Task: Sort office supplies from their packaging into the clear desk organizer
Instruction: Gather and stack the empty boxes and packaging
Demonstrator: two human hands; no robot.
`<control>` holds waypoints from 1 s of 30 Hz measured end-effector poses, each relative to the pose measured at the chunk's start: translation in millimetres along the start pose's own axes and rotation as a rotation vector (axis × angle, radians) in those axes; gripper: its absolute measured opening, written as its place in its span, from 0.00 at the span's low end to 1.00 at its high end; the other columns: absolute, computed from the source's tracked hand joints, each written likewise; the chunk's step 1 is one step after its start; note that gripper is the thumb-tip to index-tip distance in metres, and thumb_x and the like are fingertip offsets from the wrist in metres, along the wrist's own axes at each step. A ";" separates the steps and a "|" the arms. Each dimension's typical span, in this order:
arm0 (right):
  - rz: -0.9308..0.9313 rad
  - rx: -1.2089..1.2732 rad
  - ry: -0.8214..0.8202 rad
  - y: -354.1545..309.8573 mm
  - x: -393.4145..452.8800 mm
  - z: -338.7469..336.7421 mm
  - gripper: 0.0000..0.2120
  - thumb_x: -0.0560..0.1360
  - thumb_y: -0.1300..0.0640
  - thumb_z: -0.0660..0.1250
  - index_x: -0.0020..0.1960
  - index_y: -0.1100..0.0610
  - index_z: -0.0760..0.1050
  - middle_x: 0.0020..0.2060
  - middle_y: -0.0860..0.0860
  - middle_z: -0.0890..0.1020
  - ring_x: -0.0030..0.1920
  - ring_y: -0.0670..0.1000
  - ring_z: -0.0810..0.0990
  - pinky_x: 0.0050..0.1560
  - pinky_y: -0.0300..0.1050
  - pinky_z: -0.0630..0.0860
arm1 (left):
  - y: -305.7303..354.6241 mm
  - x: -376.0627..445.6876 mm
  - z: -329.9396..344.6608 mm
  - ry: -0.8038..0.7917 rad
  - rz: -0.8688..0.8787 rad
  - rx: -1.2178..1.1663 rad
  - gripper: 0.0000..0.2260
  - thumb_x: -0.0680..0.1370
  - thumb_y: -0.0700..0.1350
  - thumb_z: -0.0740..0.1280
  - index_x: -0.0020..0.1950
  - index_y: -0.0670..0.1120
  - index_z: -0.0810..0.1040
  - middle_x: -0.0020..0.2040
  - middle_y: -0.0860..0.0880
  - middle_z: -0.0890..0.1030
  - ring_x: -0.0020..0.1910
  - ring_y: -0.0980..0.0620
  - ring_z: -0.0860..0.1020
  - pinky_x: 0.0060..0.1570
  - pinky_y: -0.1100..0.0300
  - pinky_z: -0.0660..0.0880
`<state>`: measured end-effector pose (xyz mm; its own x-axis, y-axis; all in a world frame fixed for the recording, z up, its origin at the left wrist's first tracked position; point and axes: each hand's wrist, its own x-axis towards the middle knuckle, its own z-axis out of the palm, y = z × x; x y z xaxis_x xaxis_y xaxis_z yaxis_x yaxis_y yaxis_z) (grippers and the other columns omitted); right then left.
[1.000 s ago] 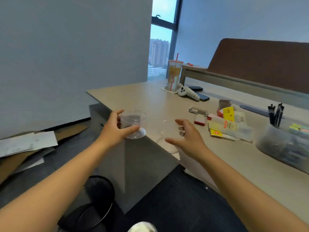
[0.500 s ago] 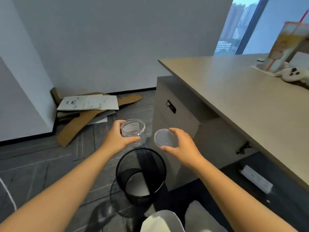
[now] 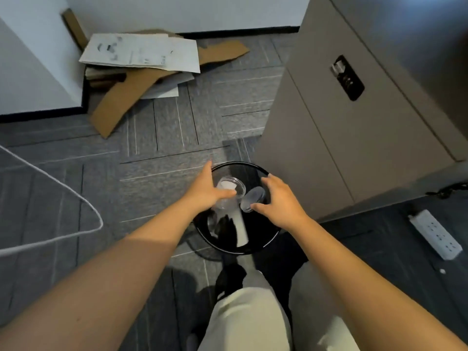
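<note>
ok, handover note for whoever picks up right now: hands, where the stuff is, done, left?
Left hand: holds the clear round container over the black wastebasket.
Right hand: holds the clear lid at its edge, also over the basket.
Both pieces look empty and are not yet dropped.
Done: this package seems emptied.
Left: probably release both into the basket, then go back to the desk; the organizer and other supplies are out of view.
Nearby: cabinet right of the basket, power strip on the floor.
</note>
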<state>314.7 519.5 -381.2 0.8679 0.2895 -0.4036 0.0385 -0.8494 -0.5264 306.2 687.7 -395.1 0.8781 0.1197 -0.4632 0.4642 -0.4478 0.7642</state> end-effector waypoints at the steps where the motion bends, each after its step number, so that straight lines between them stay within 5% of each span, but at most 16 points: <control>1: 0.003 -0.023 -0.016 2.9 5.7 4.3 0.32 0.72 0.55 0.67 0.71 0.60 0.57 0.73 0.57 0.59 0.73 0.54 0.55 0.70 0.46 0.56 | -4.1 4.6 0.2 -0.012 0.001 0.044 0.34 0.70 0.41 0.72 0.71 0.41 0.59 0.69 0.43 0.67 0.69 0.46 0.66 0.65 0.57 0.63; 8: 0.027 -0.139 -0.002 -1.3 2.9 -9.6 0.24 0.74 0.54 0.63 0.68 0.60 0.63 0.68 0.56 0.67 0.69 0.56 0.64 0.67 0.50 0.64 | 0.4 1.4 -19.7 -0.028 0.088 0.465 0.19 0.75 0.42 0.64 0.65 0.41 0.68 0.66 0.42 0.72 0.66 0.44 0.70 0.62 0.55 0.67; 15: -0.025 -0.268 0.120 -32.6 -53.4 -67.3 0.20 0.75 0.53 0.61 0.65 0.60 0.66 0.66 0.57 0.69 0.67 0.57 0.65 0.65 0.51 0.65 | 54.5 -47.4 -55.2 -0.030 0.276 0.883 0.18 0.76 0.46 0.62 0.65 0.42 0.69 0.64 0.42 0.73 0.63 0.42 0.71 0.61 0.49 0.69; 23: -0.131 -0.275 0.425 -72.7 -164.8 -153.4 0.20 0.77 0.53 0.59 0.67 0.57 0.65 0.67 0.55 0.68 0.68 0.54 0.64 0.66 0.50 0.65 | 163.8 -148.1 -74.4 0.159 0.567 0.895 0.18 0.76 0.48 0.62 0.65 0.45 0.69 0.65 0.44 0.72 0.64 0.45 0.70 0.63 0.50 0.69; 30: -0.079 -0.263 0.705 -43.3 -268.8 -208.3 0.18 0.75 0.54 0.60 0.64 0.57 0.69 0.64 0.56 0.71 0.64 0.55 0.68 0.63 0.50 0.67 | 254.8 -221.4 -21.5 0.193 0.890 0.883 0.18 0.77 0.48 0.62 0.65 0.44 0.69 0.64 0.44 0.72 0.62 0.45 0.71 0.59 0.52 0.69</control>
<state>182.9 386.5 -94.0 0.9654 0.0779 0.2487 0.1537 -0.9408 -0.3020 232.6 566.2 -88.2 0.8830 -0.4316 0.1844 -0.4624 -0.8673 0.1841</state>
